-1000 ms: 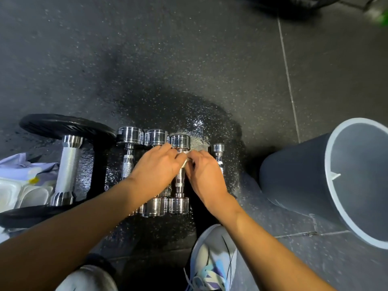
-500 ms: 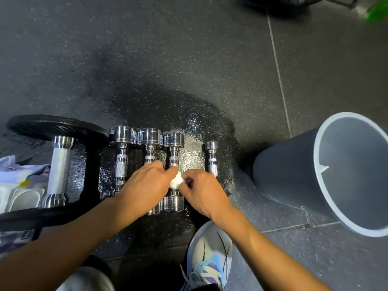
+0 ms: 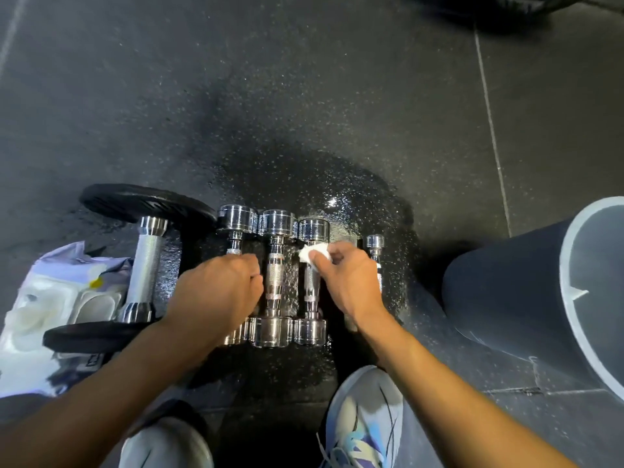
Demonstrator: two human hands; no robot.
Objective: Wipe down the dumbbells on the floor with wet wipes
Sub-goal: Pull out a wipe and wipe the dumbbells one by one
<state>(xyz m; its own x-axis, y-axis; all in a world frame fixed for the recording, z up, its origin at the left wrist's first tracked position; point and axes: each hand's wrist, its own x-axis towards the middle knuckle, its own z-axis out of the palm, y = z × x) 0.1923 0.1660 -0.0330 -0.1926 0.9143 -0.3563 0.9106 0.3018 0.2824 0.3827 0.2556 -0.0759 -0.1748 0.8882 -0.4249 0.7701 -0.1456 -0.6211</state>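
Note:
Several chrome dumbbells lie side by side on the wet black rubber floor. My right hand [image 3: 347,282] pinches a crumpled white wet wipe [image 3: 314,253] at the upper handle of the third chrome dumbbell [image 3: 312,282]. My left hand [image 3: 219,292] curls over the handle of the leftmost chrome dumbbell [image 3: 236,224], hiding most of it. The middle chrome dumbbell [image 3: 277,275] lies bare between my hands. A small thin dumbbell [image 3: 374,246] sits to the right, partly behind my right hand.
A large dumbbell with black plates [image 3: 145,265] lies at the left. A pack of wet wipes [image 3: 57,298] sits at the far left edge. A grey bin [image 3: 506,298] lies tilted at the right. My shoes [image 3: 364,417] are below.
My hands have parted: the left moved left onto the leftmost dumbbell's handle. The right went up the third dumbbell's handle with the wipe.

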